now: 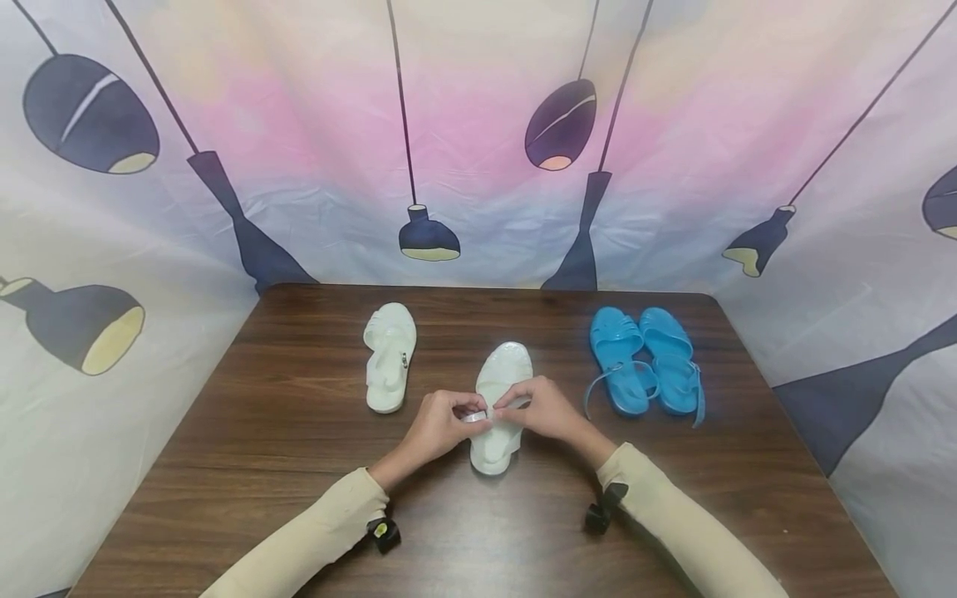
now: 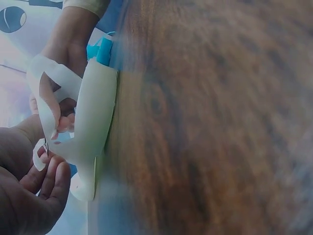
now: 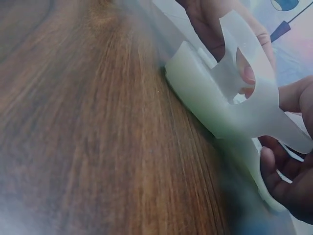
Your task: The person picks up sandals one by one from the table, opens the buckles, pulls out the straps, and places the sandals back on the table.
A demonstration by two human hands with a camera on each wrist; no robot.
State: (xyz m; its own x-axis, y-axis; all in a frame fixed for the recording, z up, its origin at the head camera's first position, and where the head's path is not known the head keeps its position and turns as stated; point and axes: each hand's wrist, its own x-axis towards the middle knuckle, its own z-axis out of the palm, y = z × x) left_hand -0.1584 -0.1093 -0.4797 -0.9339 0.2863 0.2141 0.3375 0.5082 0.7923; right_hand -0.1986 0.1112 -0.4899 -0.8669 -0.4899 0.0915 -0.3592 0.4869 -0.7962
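Observation:
A white sandal (image 1: 505, 362) lies on the table with its toe pointing away, between my two hands. On its left side, the thumb and fingers of my left hand (image 1: 439, 425) pinch the ankle strap near a small metal buckle (image 2: 46, 146). From the right, my right hand (image 1: 552, 409) pinches the strap (image 3: 288, 132) over the sandal's middle. The fingertips of both hands come close together there and hide part of the strap. In the right wrist view the strap rises in a loop above the sole (image 3: 195, 85).
A second white sandal (image 1: 387, 357) lies at the back left. Two blue sandals (image 1: 616, 340) lie side by side at the right. The brown wooden table (image 1: 299, 465) meets a hanging cloth (image 1: 478, 149) printed with lamps at its back edge.

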